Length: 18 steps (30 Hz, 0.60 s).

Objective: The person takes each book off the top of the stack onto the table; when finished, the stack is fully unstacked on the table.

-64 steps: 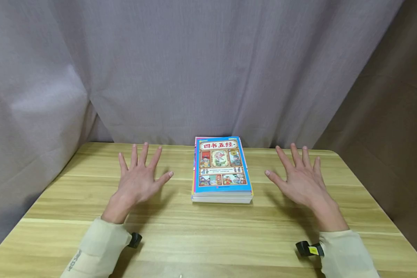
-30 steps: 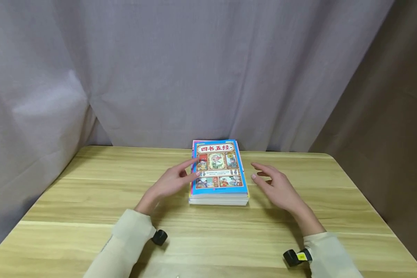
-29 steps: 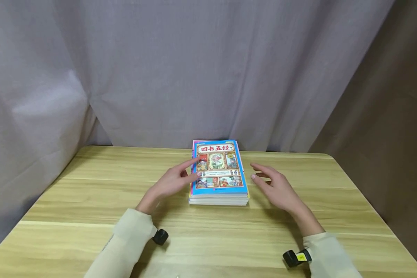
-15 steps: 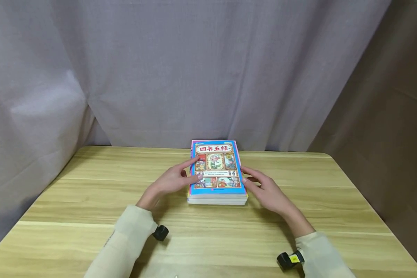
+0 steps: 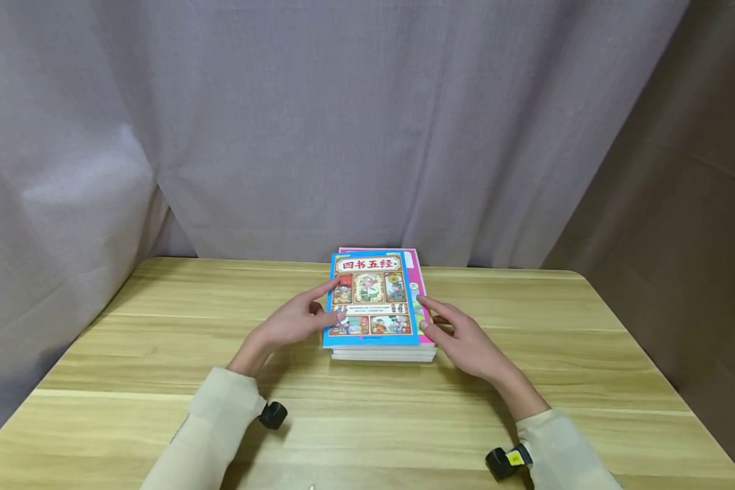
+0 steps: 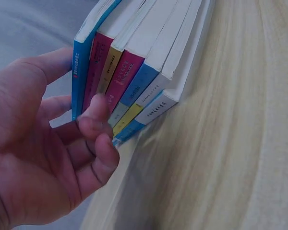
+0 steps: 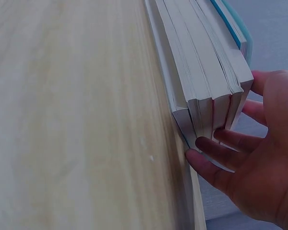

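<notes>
A thin blue book with cartoon panels lies on top of a stack of several books, sticking out past its left side. My left hand holds the blue book at its spine, thumb and index finger on the cover. In the left wrist view, this hand's other fingers bend beside the coloured spines. A pink book shows along the right from under the blue one. There my right hand rests against the stack. In the right wrist view, its fingertips touch the page edges.
The stack stands near the far edge of a wooden table. Behind it hangs a grey curtain, with a darker brownish cloth at the right. Both wrists carry small black cameras.
Both hands have come inward from spread palms to the stack's sides. The blue book has slid left with my left hand, uncovering the pink book's right part.
</notes>
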Each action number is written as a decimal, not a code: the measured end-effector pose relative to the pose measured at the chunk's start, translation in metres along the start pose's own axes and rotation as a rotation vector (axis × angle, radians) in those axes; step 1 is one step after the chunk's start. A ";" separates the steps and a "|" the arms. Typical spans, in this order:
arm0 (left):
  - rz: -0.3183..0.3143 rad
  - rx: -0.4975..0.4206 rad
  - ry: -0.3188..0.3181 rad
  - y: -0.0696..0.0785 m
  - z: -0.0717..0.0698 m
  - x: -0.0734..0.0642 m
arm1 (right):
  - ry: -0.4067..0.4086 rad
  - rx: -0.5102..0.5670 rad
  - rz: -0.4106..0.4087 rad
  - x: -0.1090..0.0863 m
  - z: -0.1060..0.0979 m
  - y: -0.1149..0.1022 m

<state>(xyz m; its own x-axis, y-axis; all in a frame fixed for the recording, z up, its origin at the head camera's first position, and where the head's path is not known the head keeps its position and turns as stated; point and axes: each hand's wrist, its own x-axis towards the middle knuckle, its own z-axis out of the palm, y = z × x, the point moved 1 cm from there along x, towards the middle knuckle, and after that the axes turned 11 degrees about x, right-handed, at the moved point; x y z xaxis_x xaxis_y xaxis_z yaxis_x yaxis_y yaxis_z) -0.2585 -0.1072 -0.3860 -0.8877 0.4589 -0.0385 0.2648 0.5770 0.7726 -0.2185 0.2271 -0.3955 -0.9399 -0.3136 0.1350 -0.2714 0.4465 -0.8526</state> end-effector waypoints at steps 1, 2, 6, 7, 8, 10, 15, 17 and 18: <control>0.001 -0.031 -0.006 -0.001 0.000 0.000 | 0.001 -0.002 0.001 0.000 0.000 0.001; -0.001 -0.066 -0.014 -0.001 0.001 0.000 | 0.001 -0.002 0.001 0.000 0.000 0.001; -0.015 -0.217 -0.037 0.000 0.002 -0.002 | 0.001 -0.002 0.006 0.000 0.001 0.002; -0.023 -0.240 -0.035 0.001 0.002 -0.003 | 0.000 -0.001 0.008 0.001 0.001 0.002; -0.032 -0.259 -0.032 0.001 0.002 -0.004 | -0.002 -0.002 0.010 0.001 0.002 0.002; -0.047 -0.291 -0.029 0.001 0.001 -0.005 | -0.004 -0.004 0.014 0.001 0.002 0.002; -0.065 -0.370 -0.049 -0.004 -0.002 -0.009 | 0.000 -0.017 0.021 0.002 0.003 0.000; -0.058 -0.403 -0.066 -0.006 -0.003 -0.009 | -0.002 -0.024 0.025 0.002 0.003 -0.001; -0.054 -0.415 -0.074 -0.008 -0.004 -0.009 | -0.003 -0.025 0.028 0.002 0.003 -0.001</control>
<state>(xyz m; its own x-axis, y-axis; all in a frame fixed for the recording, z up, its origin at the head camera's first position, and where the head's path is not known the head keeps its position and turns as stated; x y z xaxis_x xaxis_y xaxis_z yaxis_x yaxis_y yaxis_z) -0.2535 -0.1183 -0.3893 -0.8625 0.4916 -0.1202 0.0304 0.2873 0.9573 -0.2193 0.2234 -0.3958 -0.9464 -0.3036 0.1099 -0.2506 0.4760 -0.8430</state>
